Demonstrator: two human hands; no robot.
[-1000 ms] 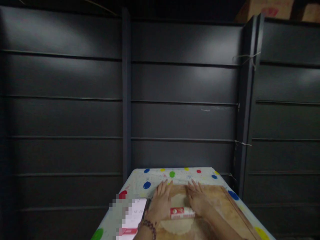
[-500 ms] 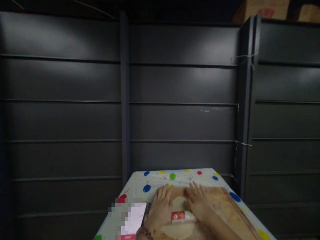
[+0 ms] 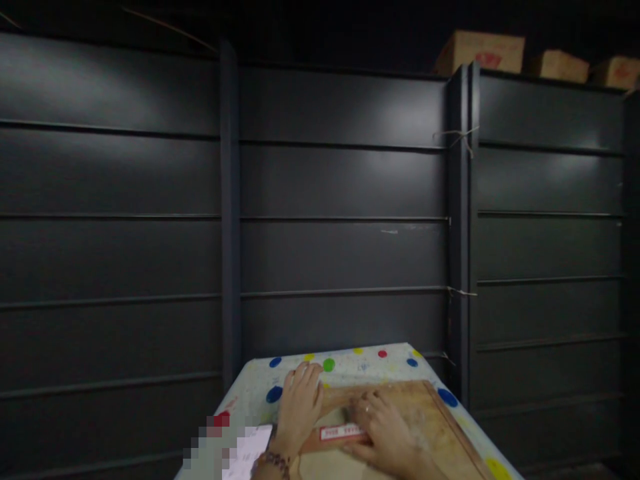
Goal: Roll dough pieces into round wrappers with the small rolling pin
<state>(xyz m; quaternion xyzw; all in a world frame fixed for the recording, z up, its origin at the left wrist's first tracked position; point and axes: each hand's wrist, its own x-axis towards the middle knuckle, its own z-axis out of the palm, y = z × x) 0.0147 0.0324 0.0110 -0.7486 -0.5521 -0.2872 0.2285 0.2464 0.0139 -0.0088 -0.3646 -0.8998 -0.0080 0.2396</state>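
Note:
A wooden rolling pin (image 3: 313,441) with a red-and-white label lies across a pale sheet of dough (image 3: 325,467) on a wooden board (image 3: 445,433). At the pin's left end rests my left hand (image 3: 301,407), its fingers stretched forward past the board's left edge. My right hand (image 3: 383,430) covers the pin's right end, with fingers bent over the far side and the thumb on the near side. Both ends of the pin are hidden by the hands. The right fingertips are slightly blurred.
The board lies on a table with a dotted white cloth (image 3: 257,377). Left of my left wrist is a phone with a lit screen (image 3: 247,453), partly pixelated. Behind the table rises a dark panelled wall (image 3: 340,253), with cardboard boxes (image 3: 483,53) above it at right.
The rolling pin has turned, showing another part of its label. My right hand's fingers have gone from stretched to bent. My left hand reaches further past the board edge. The view has shifted.

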